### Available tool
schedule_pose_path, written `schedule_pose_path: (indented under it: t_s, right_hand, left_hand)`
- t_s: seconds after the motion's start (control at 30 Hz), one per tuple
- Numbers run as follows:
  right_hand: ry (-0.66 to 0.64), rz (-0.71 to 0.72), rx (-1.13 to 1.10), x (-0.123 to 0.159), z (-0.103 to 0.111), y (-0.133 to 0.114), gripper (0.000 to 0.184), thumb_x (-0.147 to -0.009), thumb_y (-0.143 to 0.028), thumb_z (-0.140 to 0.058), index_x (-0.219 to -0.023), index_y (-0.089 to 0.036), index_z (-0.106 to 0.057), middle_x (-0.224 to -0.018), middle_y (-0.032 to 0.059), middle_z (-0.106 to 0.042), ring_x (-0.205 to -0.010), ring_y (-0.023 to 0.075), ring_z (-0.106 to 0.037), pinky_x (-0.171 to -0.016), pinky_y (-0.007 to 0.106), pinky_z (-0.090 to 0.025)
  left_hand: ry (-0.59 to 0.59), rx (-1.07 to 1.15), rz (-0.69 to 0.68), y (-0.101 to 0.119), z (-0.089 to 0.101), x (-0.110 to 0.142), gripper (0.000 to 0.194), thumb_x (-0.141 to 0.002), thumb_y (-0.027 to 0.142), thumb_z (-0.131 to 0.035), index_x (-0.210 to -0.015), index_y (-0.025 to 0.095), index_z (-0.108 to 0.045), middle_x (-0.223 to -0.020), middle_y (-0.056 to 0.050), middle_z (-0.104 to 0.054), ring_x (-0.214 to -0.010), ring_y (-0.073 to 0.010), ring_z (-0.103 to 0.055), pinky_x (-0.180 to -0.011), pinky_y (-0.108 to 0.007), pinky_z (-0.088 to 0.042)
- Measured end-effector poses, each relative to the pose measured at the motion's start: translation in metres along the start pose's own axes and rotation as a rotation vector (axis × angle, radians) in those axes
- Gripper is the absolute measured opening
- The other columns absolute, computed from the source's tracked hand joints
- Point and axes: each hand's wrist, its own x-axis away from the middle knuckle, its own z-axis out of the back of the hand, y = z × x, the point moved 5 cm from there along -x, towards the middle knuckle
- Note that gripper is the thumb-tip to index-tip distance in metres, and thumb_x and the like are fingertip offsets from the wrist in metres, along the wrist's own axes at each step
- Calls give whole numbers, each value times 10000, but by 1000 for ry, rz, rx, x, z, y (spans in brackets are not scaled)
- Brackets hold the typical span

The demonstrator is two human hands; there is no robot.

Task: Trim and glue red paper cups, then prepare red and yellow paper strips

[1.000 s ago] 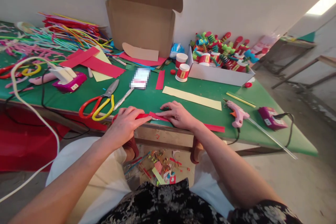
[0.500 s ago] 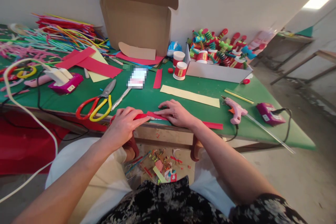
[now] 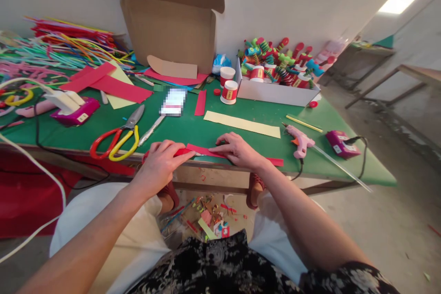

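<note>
My left hand (image 3: 160,161) is closed at the table's front edge, its fingers round a red piece (image 3: 180,151) that shows only partly. From beside its fingertips a narrow red paper strip (image 3: 196,149) runs right along the edge, with something whitish under its left part. My right hand (image 3: 239,150) lies on this strip, fingers apart, touching it against the table. The strip's far end comes out beyond my right wrist. Left of my hands lie scissors (image 3: 130,140) with one red and one yellow handle, and a slim clear-handled tool (image 3: 150,131).
A cream paper strip (image 3: 242,124) and a phone (image 3: 174,102) lie behind my hands. A pink glue gun (image 3: 301,141) with a long glue stick is at right. Red-and-white cups (image 3: 229,92) stand beside a white box (image 3: 275,93) of colourful figures. Pipe cleaners (image 3: 76,41) pile up at left.
The whole view has shifted, so the table things appear further left. My right hand has slid right along the red strip, baring more of its left part. My left hand keeps its hold.
</note>
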Motion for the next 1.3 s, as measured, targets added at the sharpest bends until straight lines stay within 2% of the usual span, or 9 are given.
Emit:
schedule_pose_path:
  t_s: [0.43, 0.6, 1.17, 1.3]
  right_hand:
    - [13, 5, -25, 0, -2, 3, 393, -957, -132, -487, -1203, -321, -728, -1110, 85, -607, -970, 219, -525, -939, 436, -453]
    - [22, 13, -26, 0, -3, 4, 399, -956, -132, -478, -1210, -315, -725, -1108, 88, -608, -968, 221, -530, -939, 437, -452]
    - [26, 18, -24, 0, -5, 6, 377, -956, -159, -502, -1211, -322, -726, -1101, 93, -611, -955, 228, -529, -918, 435, -454]
    - [23, 13, -28, -1, -5, 7, 367, -966, -181, -501, -1222, -326, -720, -1099, 93, -611, -957, 225, -529, -918, 430, -456]
  left_hand:
    - [-5, 30, 14, 3, -2, -2, 689, -751, -75, -388, -1250, 301, -679, -1182, -74, -662, -1047, -254, -521, -792, -393, -387]
    - [-15, 18, 7, 9, -2, -5, 661, -766, -69, -393, -1262, 266, -675, -1194, -98, -652, -1052, -269, -513, -796, -404, -393]
    - [-28, 48, 21, 16, -6, -9, 703, -742, -83, -395, -1276, 287, -664, -1183, -102, -630, -1054, -278, -512, -790, -406, -385]
    - [-17, 60, 11, 21, -8, -13, 661, -763, -61, -396, -1259, 275, -674, -1181, -109, -628, -1056, -277, -505, -792, -412, -389]
